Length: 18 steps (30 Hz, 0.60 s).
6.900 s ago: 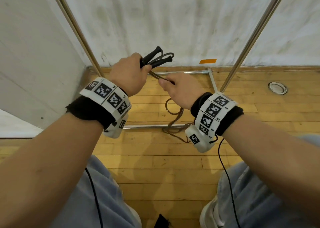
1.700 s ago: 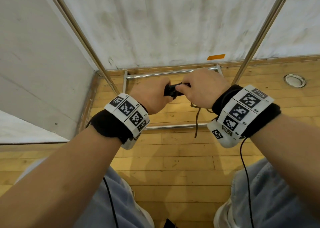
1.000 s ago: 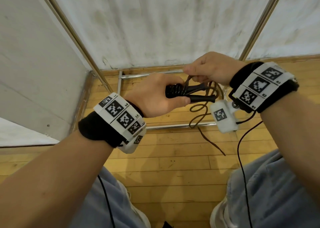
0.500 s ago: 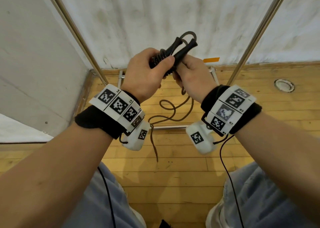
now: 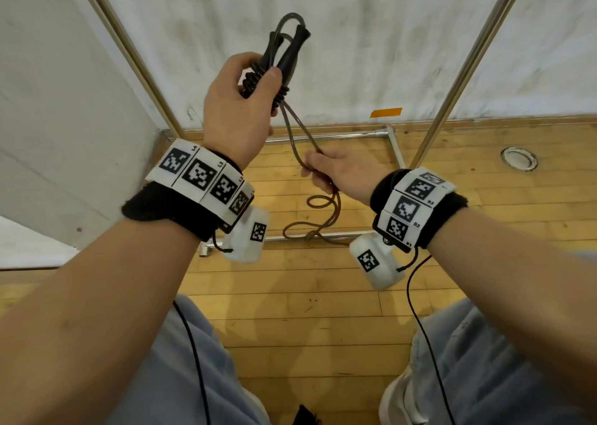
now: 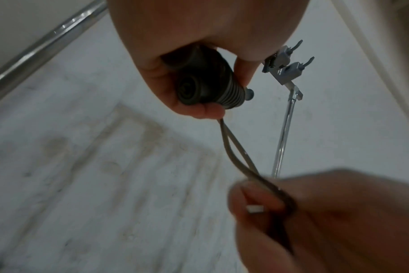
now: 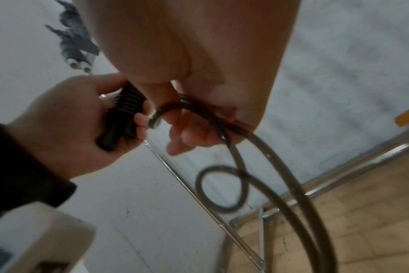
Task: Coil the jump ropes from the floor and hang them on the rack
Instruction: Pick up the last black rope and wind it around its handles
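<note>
Left hand [image 5: 237,108] raised in front of the white wall [image 5: 371,37], fingers [image 7: 141,120] clenched round the two black ribbed jump-rope handles [image 5: 284,59], held together and pointing up. A short bend of the dull brown-grey plastic rope [image 5: 323,211] arches over the handle tops.

Two strands of rope drop from the bottom of the left fist and run down and right into the right hand [image 5: 342,172], which sits lower, over the wooden floor [image 5: 307,295]. Right fingers [image 7: 187,136] curled around those strands, grasping them; wrist view shows the rope passing across the palm side.

Below the right hand the rope hangs in loose loops; the lowest part reaches about the level of the near floor bar of the chrome tube rack [image 5: 458,69]. Cannot tell if it touches bar or floor.

Rack uprights rise left and right of the hands, base bars on the floor against the wall. Left wrist view shows grey hook fittings [image 6: 285,64] high on a rack tube, apart from the rope.

Orange tape strip [image 5: 386,113] low on the wall; round metal floor plate [image 5: 518,159] to the right.
</note>
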{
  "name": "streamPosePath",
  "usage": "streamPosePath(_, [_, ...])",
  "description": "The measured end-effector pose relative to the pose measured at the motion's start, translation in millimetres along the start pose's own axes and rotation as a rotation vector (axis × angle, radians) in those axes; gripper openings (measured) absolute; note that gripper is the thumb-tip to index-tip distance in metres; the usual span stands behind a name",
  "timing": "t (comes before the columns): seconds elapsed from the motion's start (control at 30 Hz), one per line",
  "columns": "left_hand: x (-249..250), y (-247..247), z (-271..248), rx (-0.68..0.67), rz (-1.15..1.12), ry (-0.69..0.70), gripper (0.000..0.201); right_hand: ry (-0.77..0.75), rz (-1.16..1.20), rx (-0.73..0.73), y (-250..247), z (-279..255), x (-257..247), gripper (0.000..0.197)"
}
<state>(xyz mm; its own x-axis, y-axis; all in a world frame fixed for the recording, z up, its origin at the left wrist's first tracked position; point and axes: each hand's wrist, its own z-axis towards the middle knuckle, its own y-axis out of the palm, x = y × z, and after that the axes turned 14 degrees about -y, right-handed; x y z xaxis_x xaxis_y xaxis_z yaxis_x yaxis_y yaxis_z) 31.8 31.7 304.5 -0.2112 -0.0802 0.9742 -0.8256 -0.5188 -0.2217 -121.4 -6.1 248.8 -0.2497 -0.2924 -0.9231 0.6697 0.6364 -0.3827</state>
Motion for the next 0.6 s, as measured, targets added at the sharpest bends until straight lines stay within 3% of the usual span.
streamPosePath(0.1, [-5.1, -3.4, 3.2, 0.022, 0.129, -0.015, 0.019, -0.009, -0.202, 0.034, 7.1, -3.3, 10.3, 0.045])
streamPosePath(0.27, [-7.0, -9.5, 9.4, 0.027, 0.224, -0.064, 0.029, -0.18, -0.479, 0.192, 15.9, -4.1, 10.4, 0.021])
streamPosePath(0.33, [-6.5, -10.9, 10.2, 0.019, 0.218, -0.067, 0.028, -0.132, -0.559, 0.17, 10.5, 2.1, 6.9, 0.026])
streamPosePath(0.43, [-4.4, -9.0, 5.5, -0.031, 0.205, -0.071, 0.022, 0.061, -0.518, 0.026, 2.4, 10.7, 0.8, 0.024])
streamPosePath(0.53, [-1.3, -6.2, 0.7, -0.07, 0.198, -0.077, 0.021, 0.116, -0.351, 0.05, 4.6, 12.0, -2.4, 0.014])
streamPosePath(0.6, [1.1, -6.2, -0.2, -0.102, 0.165, -0.096, 0.022, 0.078, -0.258, 0.1, 9.2, 11.6, -4.8, 0.044])
